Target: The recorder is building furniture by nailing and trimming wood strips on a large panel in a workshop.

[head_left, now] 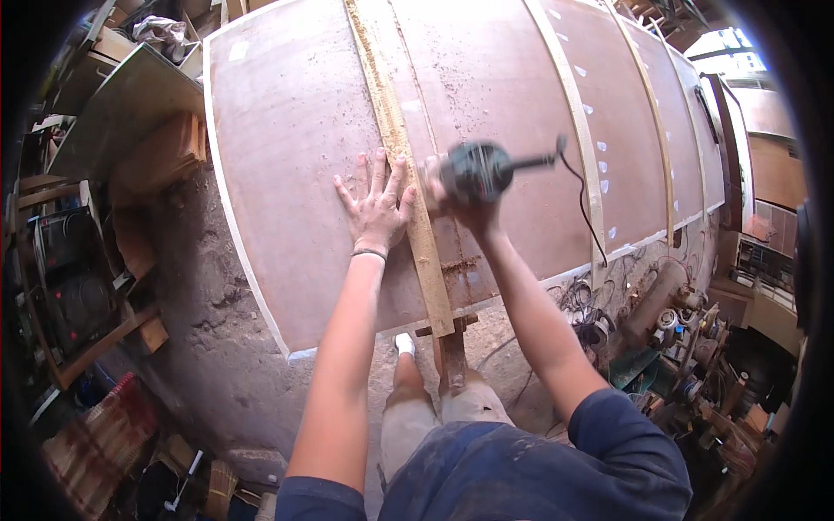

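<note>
- Workshop, woodworking sort, cluttered; reads that way from where I stand.
- Big reddish panel (287, 174) laid out as work surface, pale wooden strips (573, 104) across it.
- Sawdust and shavings (460, 265) scattered over it.
- Dark corded power tool (479, 171) in use on top, blurred.
- Left of me: leaning board (117, 117), stack of brown wood (169, 156).
- Floor (213, 269) rough, grimy.
- Right: tangled wires (591, 304), machine parts (669, 321), jumbled scraps (730, 447); too crowded to sort out.
</note>
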Motion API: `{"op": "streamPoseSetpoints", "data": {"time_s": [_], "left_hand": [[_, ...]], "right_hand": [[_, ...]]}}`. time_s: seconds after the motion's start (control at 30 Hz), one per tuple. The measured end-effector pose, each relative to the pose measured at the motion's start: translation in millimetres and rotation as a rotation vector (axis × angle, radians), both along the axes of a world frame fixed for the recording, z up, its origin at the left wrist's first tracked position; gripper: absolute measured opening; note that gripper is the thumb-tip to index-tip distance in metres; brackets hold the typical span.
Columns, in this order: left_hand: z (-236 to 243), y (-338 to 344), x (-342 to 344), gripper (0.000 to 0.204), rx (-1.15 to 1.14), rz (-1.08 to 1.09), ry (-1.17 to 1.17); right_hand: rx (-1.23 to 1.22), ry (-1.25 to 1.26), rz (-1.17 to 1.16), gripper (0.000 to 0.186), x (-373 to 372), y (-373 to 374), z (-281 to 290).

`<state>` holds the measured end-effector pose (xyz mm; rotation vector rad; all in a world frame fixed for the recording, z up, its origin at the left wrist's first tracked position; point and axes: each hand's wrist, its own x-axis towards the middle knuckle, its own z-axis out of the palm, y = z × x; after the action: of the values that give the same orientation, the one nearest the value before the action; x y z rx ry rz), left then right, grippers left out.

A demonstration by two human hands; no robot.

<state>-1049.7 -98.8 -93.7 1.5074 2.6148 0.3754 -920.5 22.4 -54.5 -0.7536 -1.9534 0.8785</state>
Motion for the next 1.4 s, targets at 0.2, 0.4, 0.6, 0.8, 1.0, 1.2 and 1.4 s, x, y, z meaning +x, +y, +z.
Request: {"op": "streamPoseSetpoints", "data": {"time_s": [0.2, 0.4, 0.6, 0.8, 1.0, 1.2, 1.4], "left_hand": [[-3, 12, 7, 0.056, 0.034, -0.012, 0.021], [-15, 9, -11, 0.057, 0.058, -0.006, 0.134], [17, 20, 74, 0.063, -0.022, 0.282, -0.083], [24, 55, 289, 0.066, -0.095, -0.010, -0.187], [-20, 92, 347, 0.073, -0.002, 0.240, 0.144], [-22, 98, 361, 0.075, -0.021, 0.256, 0.176], [-23, 98, 362, 0.076, -0.024, 0.256, 0.231]], "right_hand": [[-0.268, -0.109, 0.074, 0.070, 108, -80, 18], [-0.167, 0.204, -0.008, 0.070, 200, -129, 91], [-0.245, 0.254, -0.237, 0.069, 340, -114, 119], [-0.283, 0.176, -0.394, 0.066, 444, -21, 84], [-0.303, 0.154, -0.275, 0.053, 467, 92, 41], [-0.345, 0.019, -0.132, 0.042, 451, 137, 23], [-0.328, -0.131, -0.033, 0.048, 437, 133, 23]]}}
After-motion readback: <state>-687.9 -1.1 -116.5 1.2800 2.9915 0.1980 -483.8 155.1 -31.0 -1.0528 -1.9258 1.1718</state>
